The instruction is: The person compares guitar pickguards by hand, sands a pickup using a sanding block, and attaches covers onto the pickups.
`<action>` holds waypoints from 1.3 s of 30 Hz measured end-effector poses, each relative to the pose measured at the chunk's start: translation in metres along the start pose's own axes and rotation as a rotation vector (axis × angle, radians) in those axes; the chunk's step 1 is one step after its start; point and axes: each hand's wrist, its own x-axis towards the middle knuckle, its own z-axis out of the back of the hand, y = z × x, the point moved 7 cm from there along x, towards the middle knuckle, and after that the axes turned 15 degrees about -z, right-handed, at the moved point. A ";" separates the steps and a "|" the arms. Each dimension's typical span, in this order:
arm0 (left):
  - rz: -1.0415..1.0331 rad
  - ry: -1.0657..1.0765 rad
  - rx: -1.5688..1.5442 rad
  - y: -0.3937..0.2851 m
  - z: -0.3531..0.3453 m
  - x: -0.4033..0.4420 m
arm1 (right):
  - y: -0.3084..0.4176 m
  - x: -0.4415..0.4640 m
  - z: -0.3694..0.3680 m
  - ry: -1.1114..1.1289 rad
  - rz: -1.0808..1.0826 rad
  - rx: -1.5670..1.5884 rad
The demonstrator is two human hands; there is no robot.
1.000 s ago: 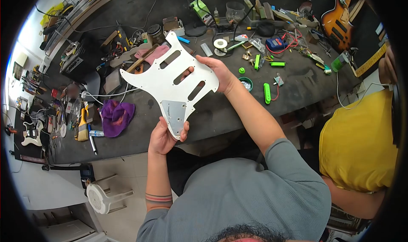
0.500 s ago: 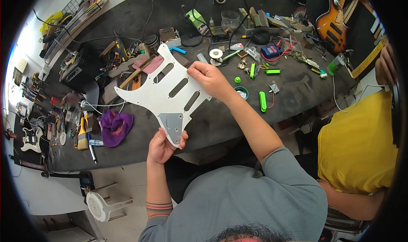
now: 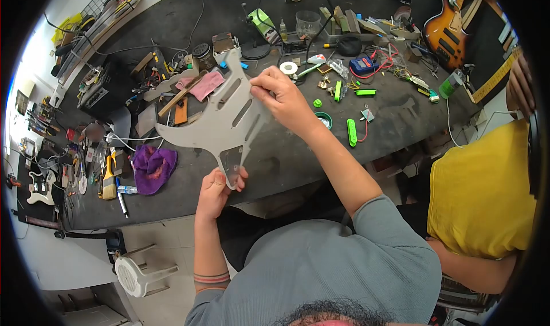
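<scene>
A white guitar pickguard with three long pickup slots is held up above the dark workbench, tilted and slightly blurred. At its lower end, by the grey shielded area, my left hand is closed around the narrow tip. My right hand pinches the upper right edge between thumb and fingers. Right of that hand lie a bright green pickup cover, a small green knob and a switch with a red wire. Beyond the pickguard is a pink cloth.
On the left are a purple cloth, a paintbrush and many hand tools. A blue meter with red leads and a sunburst guitar body are at the right. A person in a yellow shirt sits beside me.
The pickguard has turned from nearly face-on to a steeper slant, so its slots look narrower. Both hands keep their hold and have shifted only slightly.
</scene>
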 end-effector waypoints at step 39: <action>0.162 -0.103 0.249 -0.016 0.026 0.034 | -0.101 -0.017 -0.060 0.333 -0.619 0.688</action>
